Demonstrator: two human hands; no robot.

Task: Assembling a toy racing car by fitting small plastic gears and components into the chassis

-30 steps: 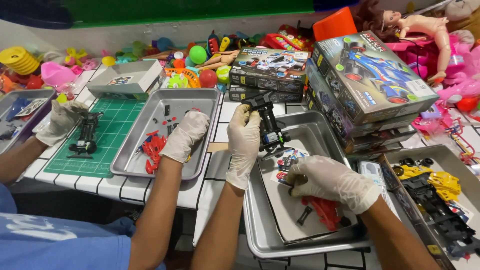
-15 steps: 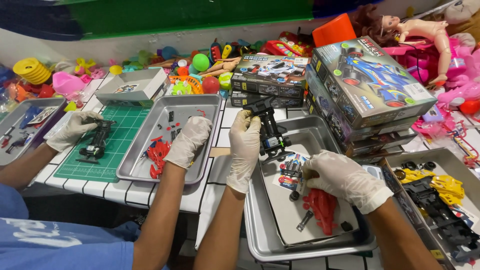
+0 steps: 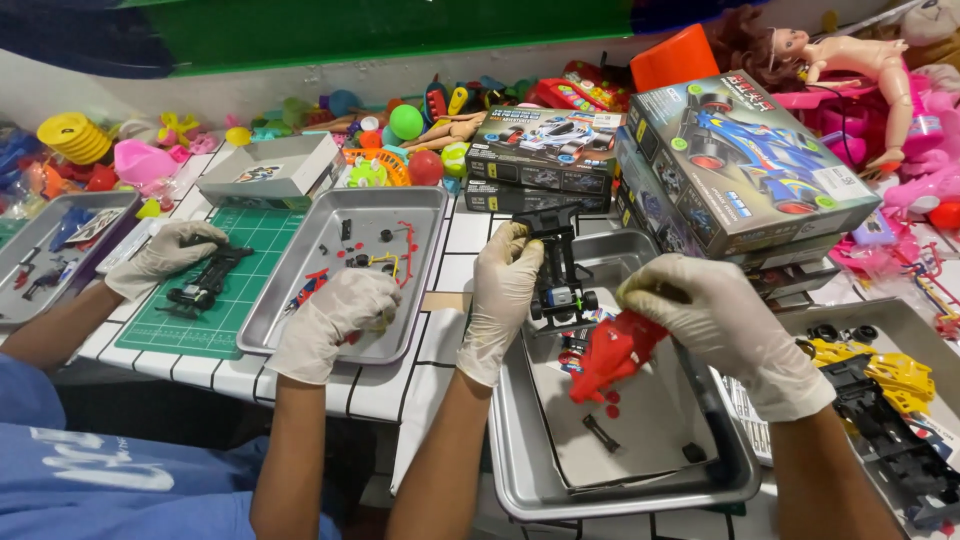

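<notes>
My right hand (image 3: 725,325) now holds the red car body shell (image 3: 612,355) up off the paper sheet (image 3: 650,430) in my metal tray (image 3: 530,480); half a second ago that shell still lay flat on the sheet under my palm. My fingers are clamped on its rear end, and its nose tilts down toward the tray. So the shell is lifted and free, near the chassis, though the 2 parts stay apart.

My left hand (image 3: 505,290) is closed around the black car chassis (image 3: 560,265), holding it upright above the tray's far edge, much as it did a moment ago. Its wheels show just beside my thumb.

On the sheet beneath lie a small black part (image 3: 600,432) and a few red bits.

To my right sits another tray with a yellow and black car frame (image 3: 880,385).

To my left a co-worker works with 2 gloved hands: 1 hand (image 3: 335,320) rests curled at the near rim of a second metal tray (image 3: 290,330) holding small red and black parts, the other hand (image 3: 165,255) is on a black chassis lying on a green cutting mat (image 3: 245,240).

Farther off stand stacked toy car boxes (image 3: 745,170), then a jumble of bright plastic toys and a doll (image 3: 850,60) along the wall.
</notes>
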